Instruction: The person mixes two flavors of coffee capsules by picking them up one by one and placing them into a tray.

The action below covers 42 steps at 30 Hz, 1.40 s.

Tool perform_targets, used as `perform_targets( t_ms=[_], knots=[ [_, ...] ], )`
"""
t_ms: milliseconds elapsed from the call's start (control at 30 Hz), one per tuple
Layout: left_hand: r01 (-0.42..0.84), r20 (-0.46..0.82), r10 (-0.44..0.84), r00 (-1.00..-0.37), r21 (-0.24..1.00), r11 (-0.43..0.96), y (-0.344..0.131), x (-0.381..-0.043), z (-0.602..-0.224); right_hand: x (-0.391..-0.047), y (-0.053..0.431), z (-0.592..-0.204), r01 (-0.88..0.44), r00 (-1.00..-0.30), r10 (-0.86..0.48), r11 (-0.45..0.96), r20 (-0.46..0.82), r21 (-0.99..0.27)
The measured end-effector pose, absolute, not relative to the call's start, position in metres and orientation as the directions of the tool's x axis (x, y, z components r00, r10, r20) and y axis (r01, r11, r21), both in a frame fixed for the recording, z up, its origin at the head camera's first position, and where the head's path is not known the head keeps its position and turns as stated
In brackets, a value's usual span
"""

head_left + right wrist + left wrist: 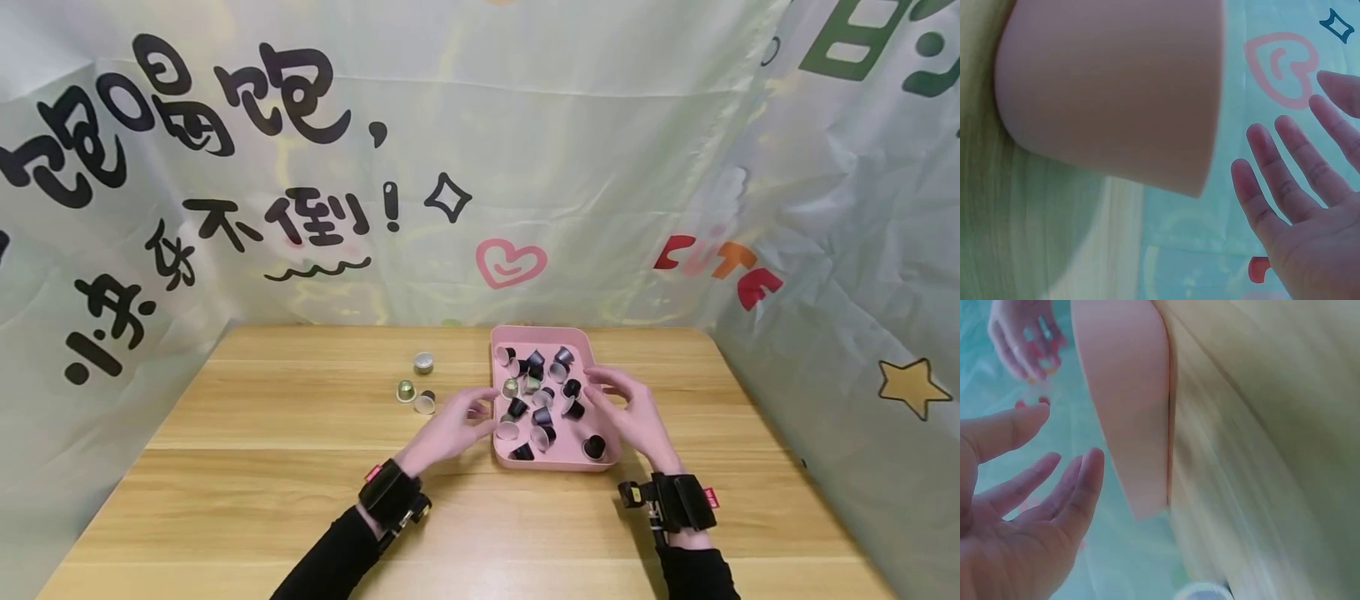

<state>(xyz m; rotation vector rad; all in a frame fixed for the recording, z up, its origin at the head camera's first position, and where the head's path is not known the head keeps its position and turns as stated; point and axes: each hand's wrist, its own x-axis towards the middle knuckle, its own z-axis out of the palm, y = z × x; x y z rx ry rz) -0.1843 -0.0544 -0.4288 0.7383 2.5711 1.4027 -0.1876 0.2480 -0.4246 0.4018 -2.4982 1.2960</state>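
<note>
A pink tray point(555, 467) on the wooden table holds many small coffee capsules, mostly dark, with a few green ones among them. One black capsule point(595, 447) lies by itself in the tray's front right corner. At the tray's left side is my left hand point(457, 427), its fingers loosely bent and holding nothing. My right hand point(630, 412) hovers by the right side, fingers spread and nothing in them. Both wrist views show the tray's outer wall point(1125, 406) with a gap between it and the fingers point(1266, 150).
Left of the tray, loose on the table point(300, 467), lie a silver capsule point(423, 362), a green capsule point(406, 391) and a pale-lidded capsule point(425, 403). A printed curtain point(420, 275) hangs behind the table and along its sides.
</note>
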Motion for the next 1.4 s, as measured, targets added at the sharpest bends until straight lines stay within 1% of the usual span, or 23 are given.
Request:
perform_targets(
  t_ms=[267,433,600,767,1000,1167,1400],
  knots=[
    [0.294,0.159,0.306,-0.938,0.834,0.467,-0.099,-0.171,-0.438,-0.19,0.249,-0.422,-0.383,-0.916,-0.127,0.565,0.381,-0.731],
    [0.278,0.181,0.24,-0.954,0.838,0.47,-0.123,-0.167,-0.438,-0.19,0.247,-0.419,-0.399,-0.911,-0.151,0.559,0.384,-0.727],
    [0.257,0.182,0.193,-0.964,0.825,0.504,-0.139,-0.167,-0.439,-0.19,0.243,-0.416,-0.427,-0.9,-0.18,0.549,0.397,-0.719],
    [0.257,0.195,0.174,-0.965,0.819,0.514,-0.147,-0.168,-0.44,-0.191,0.237,-0.413,-0.441,-0.894,-0.199,0.544,0.4,-0.714],
    [0.242,0.194,0.146,-0.97,0.82,0.519,-0.157,-0.168,-0.441,-0.188,0.222,-0.405,-0.493,-0.869,-0.268,0.531,0.415,-0.69],
    [0.245,0.209,0.127,-0.97,0.808,0.536,-0.162,-0.168,-0.44,-0.189,0.21,-0.401,-0.511,-0.859,-0.292,0.529,0.42,-0.677],
    [0.21,0.178,0.112,-0.978,0.822,0.529,-0.165,-0.169,-0.438,-0.194,0.194,-0.397,-0.532,-0.847,-0.338,0.515,0.411,-0.672]
  ],
)
